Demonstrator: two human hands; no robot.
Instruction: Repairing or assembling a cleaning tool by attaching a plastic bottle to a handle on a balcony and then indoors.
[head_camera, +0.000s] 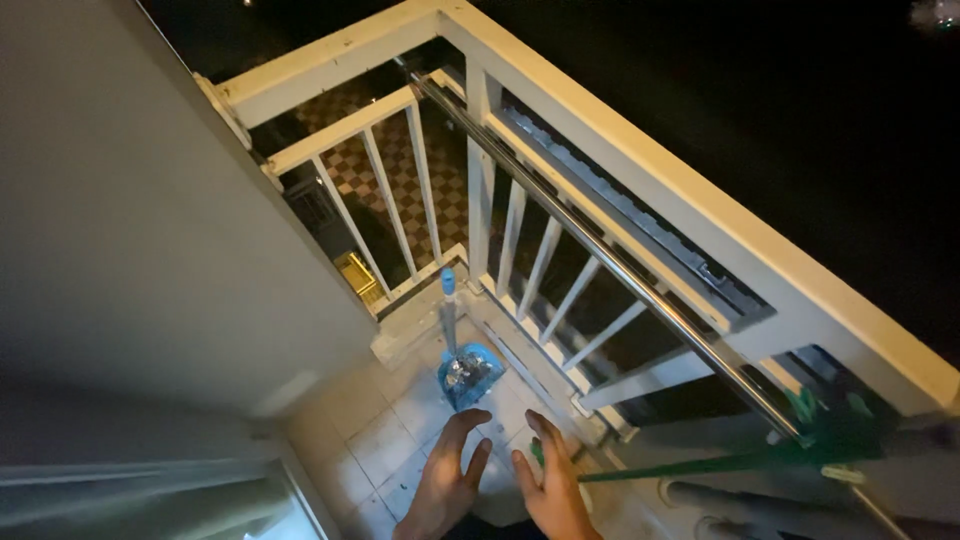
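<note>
Two hands, left (445, 480) and right (553, 485), open, empty, above tiles (385, 440); reach low for dustpan (468, 372), clear of railing (560, 280).

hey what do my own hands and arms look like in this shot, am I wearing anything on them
Both the left hand and the right hand are bare: no gloves, and no rings or watch that the dim light shows. The wrists are bare too; no sleeve is in view before the frame's edge cuts them off.
</note>
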